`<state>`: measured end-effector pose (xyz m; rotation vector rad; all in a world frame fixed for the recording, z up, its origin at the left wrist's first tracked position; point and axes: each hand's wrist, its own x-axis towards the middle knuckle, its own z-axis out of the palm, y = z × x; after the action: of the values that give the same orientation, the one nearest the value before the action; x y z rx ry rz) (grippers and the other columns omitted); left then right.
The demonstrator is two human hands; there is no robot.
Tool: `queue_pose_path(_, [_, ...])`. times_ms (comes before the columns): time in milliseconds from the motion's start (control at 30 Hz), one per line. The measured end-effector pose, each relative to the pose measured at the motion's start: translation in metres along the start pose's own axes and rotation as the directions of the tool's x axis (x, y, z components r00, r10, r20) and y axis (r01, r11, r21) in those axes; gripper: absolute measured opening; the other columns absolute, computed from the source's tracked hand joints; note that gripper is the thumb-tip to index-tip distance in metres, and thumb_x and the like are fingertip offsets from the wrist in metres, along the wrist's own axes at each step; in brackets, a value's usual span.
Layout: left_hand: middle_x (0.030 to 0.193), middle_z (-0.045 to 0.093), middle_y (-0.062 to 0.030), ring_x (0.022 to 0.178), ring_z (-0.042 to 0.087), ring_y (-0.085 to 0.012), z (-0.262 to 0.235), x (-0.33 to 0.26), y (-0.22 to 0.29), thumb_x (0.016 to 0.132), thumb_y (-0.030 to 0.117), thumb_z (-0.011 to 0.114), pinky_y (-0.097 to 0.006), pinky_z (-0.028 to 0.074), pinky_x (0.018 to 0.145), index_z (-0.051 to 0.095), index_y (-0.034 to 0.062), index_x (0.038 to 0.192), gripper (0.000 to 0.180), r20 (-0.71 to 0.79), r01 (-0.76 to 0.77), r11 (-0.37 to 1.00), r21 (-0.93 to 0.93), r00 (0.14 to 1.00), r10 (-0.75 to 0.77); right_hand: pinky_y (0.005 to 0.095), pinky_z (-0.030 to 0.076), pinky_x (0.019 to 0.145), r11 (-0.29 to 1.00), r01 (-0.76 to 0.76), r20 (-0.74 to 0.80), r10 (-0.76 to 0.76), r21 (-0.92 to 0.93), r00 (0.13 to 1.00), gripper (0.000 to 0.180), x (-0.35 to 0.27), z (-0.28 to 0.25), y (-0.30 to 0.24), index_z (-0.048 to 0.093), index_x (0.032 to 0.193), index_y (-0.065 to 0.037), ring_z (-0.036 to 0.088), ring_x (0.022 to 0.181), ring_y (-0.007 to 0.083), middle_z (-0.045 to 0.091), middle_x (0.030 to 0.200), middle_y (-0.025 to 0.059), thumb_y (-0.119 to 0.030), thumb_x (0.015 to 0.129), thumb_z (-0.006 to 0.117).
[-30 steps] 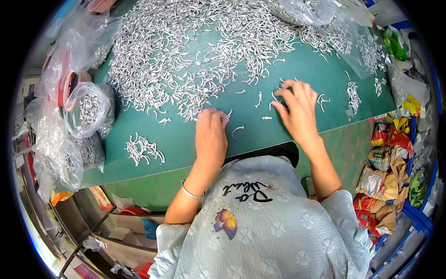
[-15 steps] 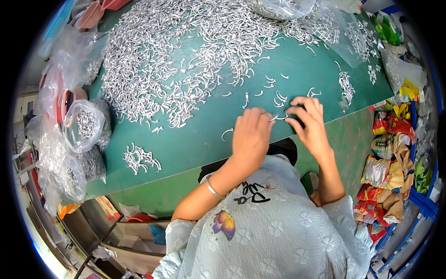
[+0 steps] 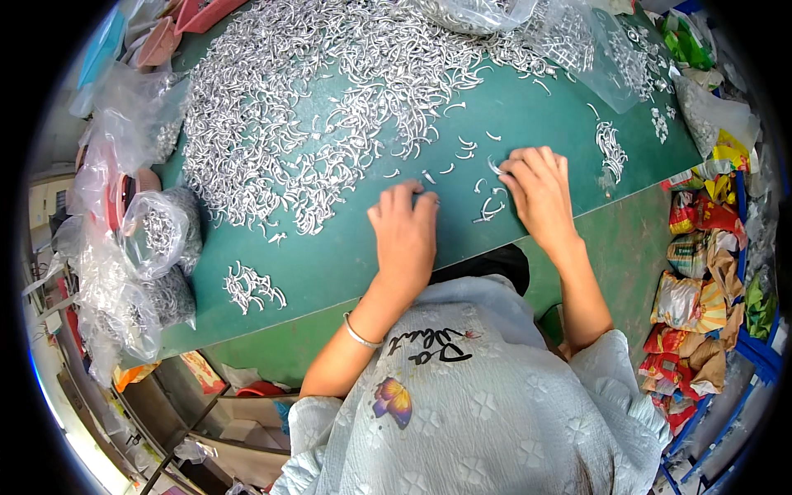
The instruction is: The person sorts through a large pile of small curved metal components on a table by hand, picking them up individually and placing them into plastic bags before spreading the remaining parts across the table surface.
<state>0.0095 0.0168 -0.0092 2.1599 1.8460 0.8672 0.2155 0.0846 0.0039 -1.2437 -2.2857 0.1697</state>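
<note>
A large heap of small curved silver metal pieces covers the far half of a green table. My left hand lies palm down on the table, fingers together, fingertips by a loose piece near the heap's edge. My right hand rests palm down to the right, fingertips pinching a silver piece. A few gathered pieces lie between the two hands. A small separate bunch of pieces lies near the table's front left edge.
Clear plastic bags filled with the same pieces stand along the left edge, and more bags lie at the far right. Another little cluster lies right of my right hand. Colourful packets are piled on the floor at right.
My left hand has slid right from the heap's edge toward my right hand. My right hand stays at the loose pieces, now pinching one.
</note>
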Motion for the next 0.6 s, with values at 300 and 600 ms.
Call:
queue_pose_path(300, [0.11, 0.056, -0.0085, 0.098, 0.053, -0.0268, -0.005, 0.009, 0.014, 0.084, 0.003, 0.067, -0.038, 0.036, 0.082, 0.061, 0.007, 0.11, 0.027, -0.032, 0.035, 0.997, -0.072, 0.999, -0.038, 0.0365, 0.038, 0.079, 0.996, -0.004, -0.061, 0.01, 0.085, 0.998, 0.011, -0.003, -0.002, 0.0, 0.065, 0.088, -0.006, 0.054, 0.085, 0.0231, 0.059, 0.089, 0.0041, -0.008, 0.079, 0.071])
queue_pose_path(600, [0.113, 0.057, -0.0081, 0.102, 0.053, -0.0264, -0.006, 0.004, 0.015, 0.084, 0.005, 0.067, -0.038, 0.036, 0.083, 0.061, 0.0061, 0.112, 0.029, 0.031, 0.039, 0.997, -0.061, 0.999, -0.037, 0.0344, 0.039, 0.075, 0.982, -0.034, -0.169, 0.066, 0.185, 0.983, 0.004, 0.02, 0.009, 0.001, 0.068, 0.084, -0.005, 0.057, 0.081, 0.023, 0.064, 0.086, 0.0043, -0.007, 0.081, 0.07])
